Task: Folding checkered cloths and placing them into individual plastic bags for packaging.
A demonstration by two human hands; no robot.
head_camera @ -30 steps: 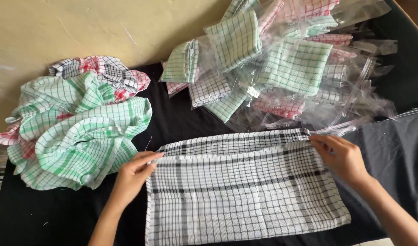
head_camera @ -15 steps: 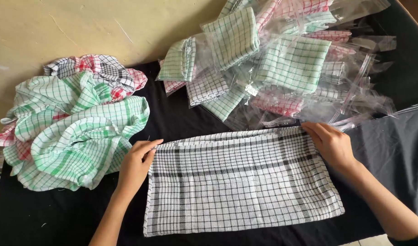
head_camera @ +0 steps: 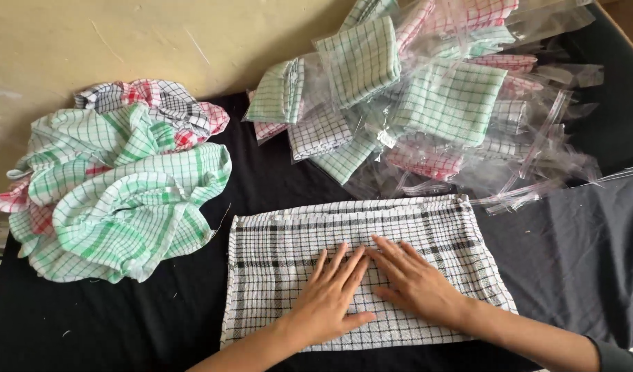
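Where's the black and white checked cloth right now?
In the head view, the black and white checked cloth lies flat on the black table cover, low and centre, under the left hand and right hand, right of the crumpled green cloths.

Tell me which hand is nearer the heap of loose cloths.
Left. The left hand lies flat on the black-checked cloth, on the side toward the heap; the right hand lies beyond it.

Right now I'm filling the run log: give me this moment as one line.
left hand: flat on cloth | right hand: flat on cloth | pile: left | bags: behind
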